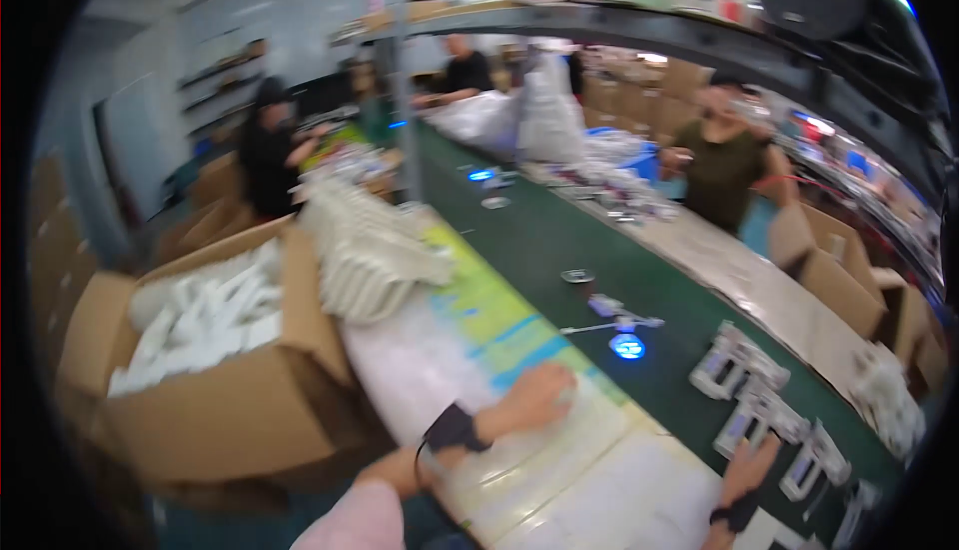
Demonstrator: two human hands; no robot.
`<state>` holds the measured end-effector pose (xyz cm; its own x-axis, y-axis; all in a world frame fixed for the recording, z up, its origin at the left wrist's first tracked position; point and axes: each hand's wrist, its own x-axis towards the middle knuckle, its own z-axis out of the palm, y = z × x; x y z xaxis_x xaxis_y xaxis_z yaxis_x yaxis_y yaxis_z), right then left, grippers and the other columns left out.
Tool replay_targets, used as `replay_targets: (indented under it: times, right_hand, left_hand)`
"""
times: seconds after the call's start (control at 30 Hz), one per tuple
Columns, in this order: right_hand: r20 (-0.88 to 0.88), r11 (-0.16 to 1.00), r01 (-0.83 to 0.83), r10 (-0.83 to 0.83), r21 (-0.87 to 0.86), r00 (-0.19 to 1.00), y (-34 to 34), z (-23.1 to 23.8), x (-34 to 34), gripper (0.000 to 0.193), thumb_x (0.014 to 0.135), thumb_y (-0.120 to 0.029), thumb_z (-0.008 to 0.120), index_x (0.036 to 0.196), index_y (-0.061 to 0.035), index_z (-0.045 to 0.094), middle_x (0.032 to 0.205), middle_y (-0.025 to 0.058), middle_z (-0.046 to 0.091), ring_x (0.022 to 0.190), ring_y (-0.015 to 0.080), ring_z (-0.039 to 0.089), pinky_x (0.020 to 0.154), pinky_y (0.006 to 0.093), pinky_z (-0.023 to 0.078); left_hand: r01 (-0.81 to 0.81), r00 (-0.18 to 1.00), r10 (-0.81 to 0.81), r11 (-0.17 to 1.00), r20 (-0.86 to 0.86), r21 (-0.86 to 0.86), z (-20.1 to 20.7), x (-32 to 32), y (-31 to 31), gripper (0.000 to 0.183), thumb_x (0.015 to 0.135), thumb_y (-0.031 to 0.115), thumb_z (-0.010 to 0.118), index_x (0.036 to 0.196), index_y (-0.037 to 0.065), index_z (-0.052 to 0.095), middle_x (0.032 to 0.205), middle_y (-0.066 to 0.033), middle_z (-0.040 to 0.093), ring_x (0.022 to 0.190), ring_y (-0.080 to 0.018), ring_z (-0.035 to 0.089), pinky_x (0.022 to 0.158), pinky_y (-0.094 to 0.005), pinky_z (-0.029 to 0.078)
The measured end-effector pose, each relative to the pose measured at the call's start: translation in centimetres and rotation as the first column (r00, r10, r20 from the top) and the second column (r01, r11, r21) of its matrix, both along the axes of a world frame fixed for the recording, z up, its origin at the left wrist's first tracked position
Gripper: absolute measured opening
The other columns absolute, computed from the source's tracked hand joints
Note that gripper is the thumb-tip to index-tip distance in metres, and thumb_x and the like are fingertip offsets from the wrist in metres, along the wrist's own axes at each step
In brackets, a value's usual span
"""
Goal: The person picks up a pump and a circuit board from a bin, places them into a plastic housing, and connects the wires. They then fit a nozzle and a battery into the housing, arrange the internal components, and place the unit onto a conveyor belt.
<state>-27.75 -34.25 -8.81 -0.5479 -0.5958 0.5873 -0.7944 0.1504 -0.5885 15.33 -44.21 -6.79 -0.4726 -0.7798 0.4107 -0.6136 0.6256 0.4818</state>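
My left hand (539, 397), with a dark band at its wrist, is over the pale work surface (544, 470) beside the green belt. Its fingers look curled closed; blur hides what they hold, if anything. My right hand (751, 465), also banded, reaches over the belt's near edge. Its fingers are stretched out and apart at the lower end of a white-grey plastic housing (751, 418); whether they touch it I cannot tell. Similar housings lie on either side, one housing (726, 360) farther off and another housing (814, 460) to the right.
On the green belt (519, 240) lie a glowing blue round light (627, 346) and a small oval piece (577, 276). Stacked pale moulded trays (365, 250) stand left of it, by an open carton (220, 410) of white pieces. A metal shelf beam (639, 25) crosses overhead. Several people work farther along.
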Motion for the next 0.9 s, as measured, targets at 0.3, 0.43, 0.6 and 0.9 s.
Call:
replay_targets:
  times: [0.3,0.43,0.6,0.9]
  right_hand:
    - [0.128,0.992,-0.063,0.077,-0.111,0.989,-0.8,-5.4,-2.1,0.045,0.093,0.002,0.056,0.136,0.0033,0.041,0.122,0.0156,0.051,0.109,0.026,0.052,0.096,0.0329,0.041]
    - [0.189,0.984,-0.015,0.049,-0.176,0.981,-0.1,-6.2,-3.1,0.043,0.092,0.0,0.058,0.133,0.0008,0.044,0.123,0.013,0.052,0.108,0.0236,0.053,0.089,0.0314,0.043]
    - [0.183,0.962,0.024,0.027,-0.272,0.983,1.4,-4.9,-2.3,0.038,0.088,0.001,0.057,0.125,-0.0012,0.047,0.116,0.011,0.051,0.106,0.023,0.052,0.082,0.0323,0.043]
    - [0.235,0.963,-0.024,0.089,-0.268,0.968,0.8,-4.2,-0.4,0.029,0.089,-0.004,0.061,0.116,-0.0023,0.05,0.106,0.007,0.052,0.094,0.0177,0.054,0.076,0.0287,0.044]
  left_hand:
    - [-0.58,0.325,0.919,0.381,0.225,-0.72,12.1,23.5,-4.6,0.043,0.082,0.012,0.059,0.125,0.009,0.058,0.134,-0.0107,0.054,0.132,-0.0264,0.044,0.105,-0.0537,0.034]
    - [-0.63,0.326,0.828,0.55,0.456,-0.549,13.7,24.8,-5.3,0.032,0.082,0.012,0.058,0.114,0.011,0.065,0.128,-0.0088,0.058,0.129,-0.0256,0.047,0.103,-0.0535,0.035]
    - [-0.627,0.379,0.762,0.629,0.525,-0.46,15.1,19.8,-6.8,0.014,0.081,0.015,0.06,0.073,0.009,0.07,0.085,-0.0108,0.07,0.081,-0.0307,0.068,0.071,-0.0497,0.051]
    - [0.462,0.881,-0.453,0.753,-0.14,0.469,14.3,-1.3,5.2,0.02,0.09,0.017,0.066,0.089,0.0,0.057,0.064,-0.0032,0.044,0.062,-0.0086,0.04,0.053,-0.0321,0.036]
